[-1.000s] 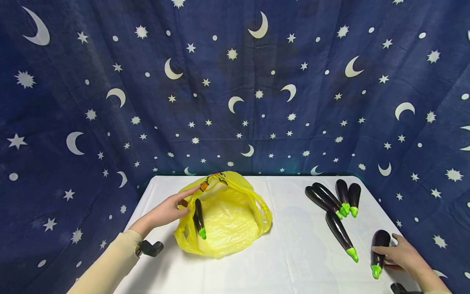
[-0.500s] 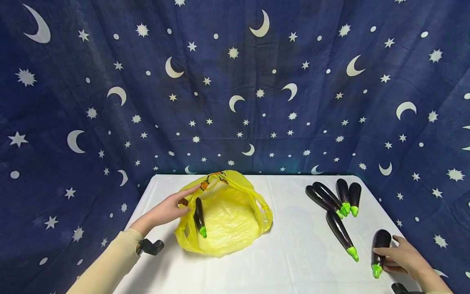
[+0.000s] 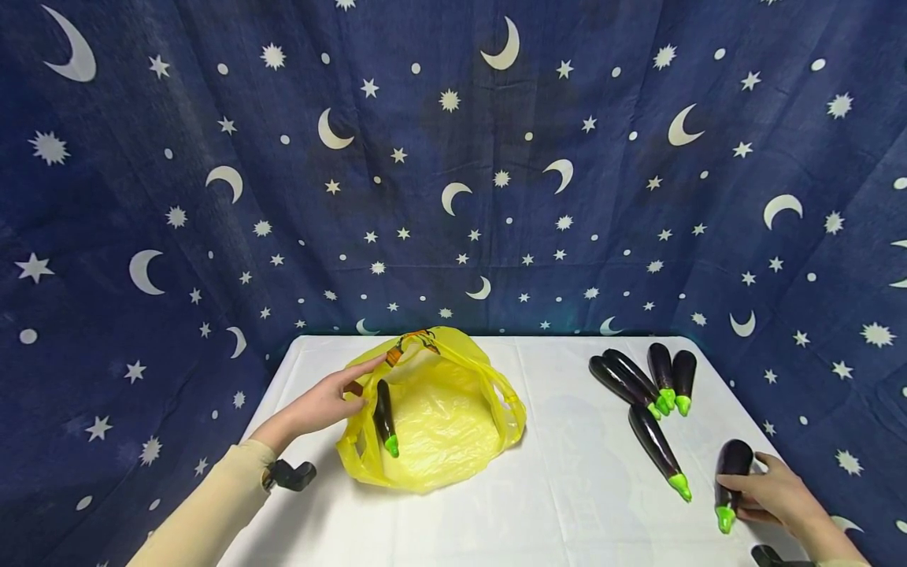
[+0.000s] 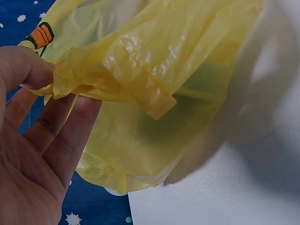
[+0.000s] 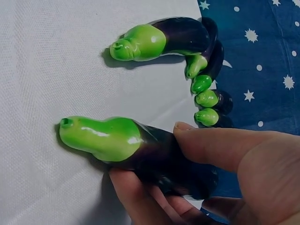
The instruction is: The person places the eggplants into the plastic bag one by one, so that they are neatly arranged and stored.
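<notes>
In the head view, the right hand (image 3: pixel 775 490) is gripping one eggplant (image 3: pixel 734 465) near the right edge of the table (image 3: pixel 567 504); its long axis is running near to far, its green end pointing to the near edge, which the frame is cutting off. A loose eggplant (image 3: pixel 657 450) and a cluster of four (image 3: pixel 660 370) are lying toward the far right corner. The left hand (image 3: pixel 322 405) is holding the yellow bag (image 3: pixel 442 421) at its left side. In the left wrist view, thumb and fingers are pinching the plastic nearly together, the film partly hiding some fingertips. In the right wrist view, thumb and fingers are spreading around the eggplant's dark end, which is looking partly covered and shadowy.
</notes>
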{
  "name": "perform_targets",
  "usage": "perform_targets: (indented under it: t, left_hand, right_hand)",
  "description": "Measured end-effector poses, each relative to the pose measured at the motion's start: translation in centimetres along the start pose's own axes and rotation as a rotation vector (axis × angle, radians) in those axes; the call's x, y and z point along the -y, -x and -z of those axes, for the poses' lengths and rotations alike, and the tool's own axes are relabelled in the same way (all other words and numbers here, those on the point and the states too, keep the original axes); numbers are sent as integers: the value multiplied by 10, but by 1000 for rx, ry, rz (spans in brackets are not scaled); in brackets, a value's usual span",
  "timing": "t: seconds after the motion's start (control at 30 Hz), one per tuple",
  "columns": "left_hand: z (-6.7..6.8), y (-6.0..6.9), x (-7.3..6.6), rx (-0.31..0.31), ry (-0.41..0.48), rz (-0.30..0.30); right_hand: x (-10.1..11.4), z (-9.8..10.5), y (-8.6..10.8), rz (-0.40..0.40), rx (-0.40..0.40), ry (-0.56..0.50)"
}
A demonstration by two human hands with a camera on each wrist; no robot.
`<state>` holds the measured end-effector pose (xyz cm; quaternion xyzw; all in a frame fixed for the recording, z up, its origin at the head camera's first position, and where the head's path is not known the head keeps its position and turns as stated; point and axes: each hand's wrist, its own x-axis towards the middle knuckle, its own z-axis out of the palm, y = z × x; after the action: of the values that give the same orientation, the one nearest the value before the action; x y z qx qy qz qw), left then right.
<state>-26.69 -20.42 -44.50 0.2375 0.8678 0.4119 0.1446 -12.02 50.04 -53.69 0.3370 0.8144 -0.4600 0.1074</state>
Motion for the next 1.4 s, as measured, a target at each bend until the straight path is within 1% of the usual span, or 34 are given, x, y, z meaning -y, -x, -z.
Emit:
perform_targets:
  t: [0.1,0.33,0.57,0.63,0.8,0.97,1.13,1.27,1.4]
  left_hand:
    - [0,-1,1,1,-5,2]
    - [0,-1,2,-2,-11,-11]
    - [-1,-2,3,1,-15,-15]
    - [-1,-2,3,3,-14,-15]
    - [0,-2,1,-3,-21,-15]
    - [0,-1,0,-11,-23,-11]
    - [0,-1,1,-10,-19,-6]
    - [0,-1,1,-12,-24,-1]
    - [-1,-1,0,-11,-21,6]
  right_hand:
    - [0,-2,1,7,-6,2]
    - [4,-6,6,2,-48,3]
    - [3,-6,8,59,-22,-11]
    - [4,-7,9,67,-28,-6]
    - [14,-4,11,99,-45,3]
    - [29,2,15,186,11,-20]
    - [43,0,21,255,55,-50]
    - [51,-5,24,325,64,-86]
    - [60,-17,30,401,86,-142]
